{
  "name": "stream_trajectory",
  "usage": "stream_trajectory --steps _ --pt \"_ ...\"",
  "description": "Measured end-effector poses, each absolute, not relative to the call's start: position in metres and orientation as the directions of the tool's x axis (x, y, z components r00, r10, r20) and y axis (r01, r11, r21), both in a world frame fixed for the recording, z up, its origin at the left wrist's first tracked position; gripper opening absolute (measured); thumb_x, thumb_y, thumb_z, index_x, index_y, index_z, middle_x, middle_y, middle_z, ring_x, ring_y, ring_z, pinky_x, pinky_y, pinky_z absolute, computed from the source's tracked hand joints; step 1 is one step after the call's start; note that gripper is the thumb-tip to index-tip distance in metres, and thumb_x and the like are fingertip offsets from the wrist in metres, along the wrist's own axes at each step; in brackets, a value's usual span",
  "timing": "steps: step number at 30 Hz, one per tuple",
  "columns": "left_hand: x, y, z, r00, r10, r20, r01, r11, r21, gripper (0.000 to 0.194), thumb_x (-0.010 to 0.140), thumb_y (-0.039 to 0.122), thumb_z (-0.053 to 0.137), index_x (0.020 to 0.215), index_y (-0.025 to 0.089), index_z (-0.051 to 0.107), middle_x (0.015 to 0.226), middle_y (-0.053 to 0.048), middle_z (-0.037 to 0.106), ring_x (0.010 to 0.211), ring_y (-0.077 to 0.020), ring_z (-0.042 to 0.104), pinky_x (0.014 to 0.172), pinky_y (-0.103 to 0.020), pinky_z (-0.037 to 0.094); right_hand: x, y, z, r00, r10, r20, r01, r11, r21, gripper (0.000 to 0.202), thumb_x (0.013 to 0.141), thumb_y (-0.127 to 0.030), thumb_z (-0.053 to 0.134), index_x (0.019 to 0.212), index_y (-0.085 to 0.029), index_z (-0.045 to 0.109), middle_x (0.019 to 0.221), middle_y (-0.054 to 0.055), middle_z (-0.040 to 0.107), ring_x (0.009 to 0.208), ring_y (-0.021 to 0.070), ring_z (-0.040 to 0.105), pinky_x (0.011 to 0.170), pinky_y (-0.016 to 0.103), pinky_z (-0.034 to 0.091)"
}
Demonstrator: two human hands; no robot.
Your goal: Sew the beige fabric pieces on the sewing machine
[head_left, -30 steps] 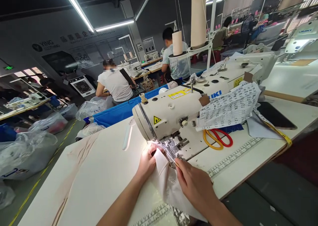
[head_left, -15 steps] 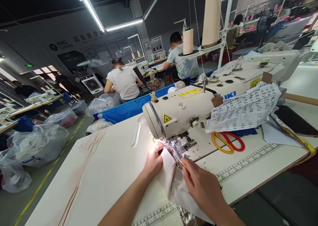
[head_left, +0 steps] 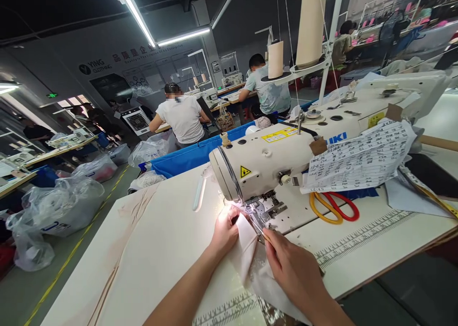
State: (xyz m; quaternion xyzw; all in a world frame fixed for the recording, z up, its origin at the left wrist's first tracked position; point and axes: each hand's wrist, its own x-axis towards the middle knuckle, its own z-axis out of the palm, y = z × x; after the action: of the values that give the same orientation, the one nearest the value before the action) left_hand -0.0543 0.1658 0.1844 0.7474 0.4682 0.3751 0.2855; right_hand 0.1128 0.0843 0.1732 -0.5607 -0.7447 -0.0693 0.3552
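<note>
My left hand (head_left: 226, 226) is closed on a piece of white fabric (head_left: 246, 245), pinching it close under the needle area of the sewing machine (head_left: 263, 161). A small lamp lights the fingertips there. My right hand (head_left: 291, 264) is closed around a slim metal tool, seemingly tweezers (head_left: 258, 225), whose tip points at the presser foot (head_left: 253, 209). The fabric hangs down between both hands over the table's front. My left fingertips are partly hidden by the fabric, and the tool's far end is hard to make out.
Yellow-and-red-handled scissors (head_left: 334, 209) lie right of the machine, below a handwritten sheet (head_left: 361, 159). A dark phone (head_left: 432, 173) and a tape measure (head_left: 429, 192) are farther right. Thread cones (head_left: 310, 25) stand above. A blue cloth bin (head_left: 182, 159) is behind the table; co-workers sit beyond.
The view has shifted slightly, so the scene sits a little farther right. Both hands keep nearly the same place at the machine, with the same hold on fabric and tool.
</note>
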Motion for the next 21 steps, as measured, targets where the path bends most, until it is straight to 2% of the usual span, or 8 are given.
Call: stream_trajectory --steps 9,17,21 --pt "-0.0523 0.1661 0.1865 0.288 0.917 0.276 0.525 -0.392 0.755 0.023 0.084 0.034 0.052 0.067 0.020 0.058 0.073 -0.003 0.059 0.076 -0.0190 0.053 0.075 -0.031 0.043 0.1116 0.0852 0.1744 -0.126 0.783 0.610 0.890 0.360 -0.279 0.039 0.094 -0.014 0.029 0.099 -0.013 0.068 0.076 0.005 0.076 0.053 0.0138 0.070 0.042 0.022 0.046" --pt "-0.0549 0.1704 0.1807 0.283 0.924 0.258 0.524 -0.374 0.765 0.026 0.086 0.035 0.048 0.065 0.019 0.052 0.069 -0.002 0.057 0.072 -0.0172 0.052 0.085 -0.036 0.044 0.1131 0.0821 0.1738 -0.094 0.810 0.579 0.879 0.340 -0.333 0.030 0.089 -0.010 0.039 0.101 -0.015 0.066 0.076 0.002 0.076 0.056 0.0132 0.070 0.046 0.022 0.045" --pt "-0.0544 0.1700 0.1813 0.295 0.917 0.267 0.533 -0.390 0.751 0.026 0.087 0.034 0.048 0.065 0.019 0.051 0.069 -0.002 0.057 0.072 -0.0183 0.053 0.082 -0.037 0.046 0.1131 0.0835 0.1767 -0.088 0.791 0.605 0.882 0.344 -0.322 0.030 0.090 -0.010 0.038 0.098 -0.015 0.067 0.075 0.002 0.076 0.055 0.0133 0.070 0.045 0.021 0.044"
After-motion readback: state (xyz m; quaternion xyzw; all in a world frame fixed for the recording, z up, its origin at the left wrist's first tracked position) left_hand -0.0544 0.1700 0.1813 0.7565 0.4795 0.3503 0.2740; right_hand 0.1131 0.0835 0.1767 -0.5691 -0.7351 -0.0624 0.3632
